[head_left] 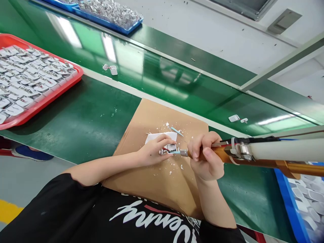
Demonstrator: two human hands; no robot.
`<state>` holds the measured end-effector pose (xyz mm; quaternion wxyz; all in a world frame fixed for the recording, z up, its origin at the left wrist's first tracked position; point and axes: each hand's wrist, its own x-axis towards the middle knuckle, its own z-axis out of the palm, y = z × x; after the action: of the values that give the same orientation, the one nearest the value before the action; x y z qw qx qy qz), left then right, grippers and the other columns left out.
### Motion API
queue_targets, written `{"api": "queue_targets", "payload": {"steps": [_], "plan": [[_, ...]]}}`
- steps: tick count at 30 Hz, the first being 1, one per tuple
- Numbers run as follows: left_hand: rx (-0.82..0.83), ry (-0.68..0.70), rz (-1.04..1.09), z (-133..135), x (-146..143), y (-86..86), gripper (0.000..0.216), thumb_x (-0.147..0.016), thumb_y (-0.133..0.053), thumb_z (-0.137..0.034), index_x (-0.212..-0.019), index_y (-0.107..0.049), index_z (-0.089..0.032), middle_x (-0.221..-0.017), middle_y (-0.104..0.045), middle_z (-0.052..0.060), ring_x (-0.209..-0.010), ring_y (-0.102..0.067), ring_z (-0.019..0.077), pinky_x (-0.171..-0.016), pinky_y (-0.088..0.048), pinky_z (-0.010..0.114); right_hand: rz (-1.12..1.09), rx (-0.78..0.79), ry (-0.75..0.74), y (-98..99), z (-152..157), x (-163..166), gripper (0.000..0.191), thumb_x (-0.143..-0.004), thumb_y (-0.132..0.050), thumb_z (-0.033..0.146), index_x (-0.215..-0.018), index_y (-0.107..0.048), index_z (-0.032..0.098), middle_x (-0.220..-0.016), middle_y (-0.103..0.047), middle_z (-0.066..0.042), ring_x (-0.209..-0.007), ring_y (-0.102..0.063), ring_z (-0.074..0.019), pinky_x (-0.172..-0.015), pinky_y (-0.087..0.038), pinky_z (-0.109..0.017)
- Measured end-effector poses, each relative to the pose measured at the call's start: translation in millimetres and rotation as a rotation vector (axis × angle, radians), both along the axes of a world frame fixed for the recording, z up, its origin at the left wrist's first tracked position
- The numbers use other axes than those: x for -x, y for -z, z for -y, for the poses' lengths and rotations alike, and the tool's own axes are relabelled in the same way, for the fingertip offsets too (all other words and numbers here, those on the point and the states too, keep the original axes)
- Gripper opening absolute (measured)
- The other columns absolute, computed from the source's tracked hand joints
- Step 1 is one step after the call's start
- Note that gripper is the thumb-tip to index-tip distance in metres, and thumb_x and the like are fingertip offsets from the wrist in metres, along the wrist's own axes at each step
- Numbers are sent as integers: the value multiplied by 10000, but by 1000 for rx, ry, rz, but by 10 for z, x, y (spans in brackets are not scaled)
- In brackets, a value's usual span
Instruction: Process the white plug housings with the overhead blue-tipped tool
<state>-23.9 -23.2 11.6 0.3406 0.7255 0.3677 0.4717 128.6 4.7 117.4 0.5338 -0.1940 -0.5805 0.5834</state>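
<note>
On a sheet of cardboard (152,175), my left hand (154,150) pinches a small white plastic case (172,147) with a red wire and a grey part inside. My right hand (206,155) is wrapped round a gold-coloured air tool (220,153) with a metal collar and a light blue flat tip. That tip lies at the near edge of the case, close to my left fingertips; whether it touches is hard to tell. Beneath the left fingers is a white block (150,137). A loose light blue strip (177,131) lies just beyond, among white shavings.
A red tray (73,78) of white parts stands at left. Blue trays (121,28) with small metal parts sit at the back. At right is a blue bin (286,199) of white covers. Wired white parts (113,70) lie on the green belt (152,72). A hose (283,150) extends right.
</note>
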Motion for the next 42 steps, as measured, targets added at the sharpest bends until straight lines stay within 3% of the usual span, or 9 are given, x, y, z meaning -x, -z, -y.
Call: {"api": "queue_targets", "payload": {"steps": [9, 28, 42], "plan": [[-37, -8, -13, -8, -8, 28, 361, -873, -591, -219, -1225, -517, -242, -1090, -548, 65, -971, -605, 162, -761, -614, 265, 21, -7, 25, 7, 7, -3, 222, -825, -591, 249, -692, -417, 215, -514, -468, 61, -377, -303, -72, -401, -208, -269], [-155, -53, -100, -18, 13, -3, 364, -862, -565, -172, -1217, -494, -215, -1063, -601, 64, -931, -629, 152, -759, -575, 251, 26, -21, 13, 6, -10, -9, 138, -832, -589, 244, -735, -497, 210, -541, -476, 55, -410, -351, -70, -434, -239, -264], [-258, -170, -257, -20, 50, -51, 275, -820, -547, -169, -1091, -523, -209, -942, -689, 33, -868, -669, 184, -775, -527, 295, 16, -7, 58, -21, -41, -11, 215, -813, -611, 259, -668, -463, 204, -504, -470, 48, -376, -313, -66, -393, -216, -253]]}}
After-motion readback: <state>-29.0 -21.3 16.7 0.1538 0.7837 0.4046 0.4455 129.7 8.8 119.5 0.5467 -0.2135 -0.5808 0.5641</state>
